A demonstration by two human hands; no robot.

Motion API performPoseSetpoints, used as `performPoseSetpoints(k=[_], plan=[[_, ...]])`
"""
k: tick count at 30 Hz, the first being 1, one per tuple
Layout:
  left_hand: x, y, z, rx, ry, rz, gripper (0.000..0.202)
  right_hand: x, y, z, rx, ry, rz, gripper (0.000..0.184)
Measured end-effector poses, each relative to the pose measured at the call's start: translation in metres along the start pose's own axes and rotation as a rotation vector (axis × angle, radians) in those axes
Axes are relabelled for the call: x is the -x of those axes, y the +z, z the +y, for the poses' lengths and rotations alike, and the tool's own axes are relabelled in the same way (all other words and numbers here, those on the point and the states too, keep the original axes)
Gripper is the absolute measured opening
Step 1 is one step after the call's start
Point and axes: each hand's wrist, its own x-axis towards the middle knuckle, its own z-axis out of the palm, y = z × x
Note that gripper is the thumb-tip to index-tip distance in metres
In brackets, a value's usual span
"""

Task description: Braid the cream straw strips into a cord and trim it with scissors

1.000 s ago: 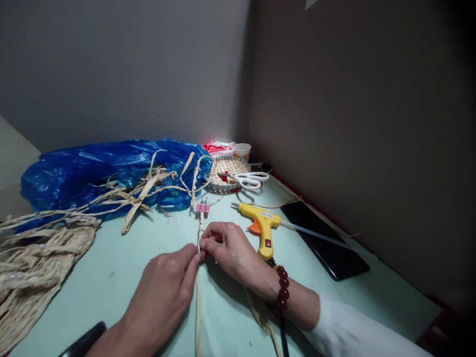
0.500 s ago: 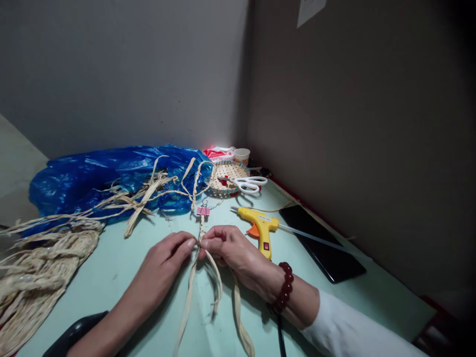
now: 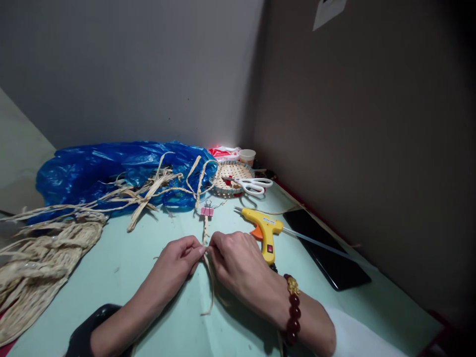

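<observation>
A narrow braid of pale dried plant fibre (image 3: 206, 229) runs toward me from a pink binder clip (image 3: 207, 211), which grips its far end on the table. At the braid's near end my left hand (image 3: 184, 255) pinches the strands between thumb and fingertips. Close against it, my right hand (image 3: 236, 260) is closed on the strands too, its knuckles turned up and its fingertips partly hidden. One loose fibre strand (image 3: 211, 292) hangs down between the hands onto the table. A bracelet of dark red beads (image 3: 294, 312) circles my right wrist.
Right of the hands lies a yellow glue gun (image 3: 266, 230) beside a black phone or tablet (image 3: 330, 253). White-handled scissors (image 3: 256, 186) rest on a woven basket (image 3: 232, 171) behind. At left are a blue plastic bag (image 3: 82, 173), loose fibres (image 3: 148, 193) and bundled fibre (image 3: 40, 277).
My right hand has turned over, knuckles now upward, rotating the bracelet into a different view. The hands have drawn close together, and fewer loose strands show below them. The view has shifted slightly.
</observation>
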Motion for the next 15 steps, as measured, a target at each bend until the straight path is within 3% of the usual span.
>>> performPoseSetpoints(k=[5, 10, 15], plan=[[0.0, 0.003, 0.001, -0.047, 0.059, 0.048, 0.028, 0.004, 0.006, -0.007, -0.067, 0.045, -0.019, 0.022], [-0.002, 0.003, 0.0, 0.042, 0.006, 0.01, 0.024, 0.008, 0.013, -0.012, -0.19, 0.082, -0.041, 0.022], [0.0, 0.001, -0.002, 0.125, -0.071, -0.026, 0.024, 0.013, 0.022, -0.017, 0.069, -0.056, -0.021, 0.011]])
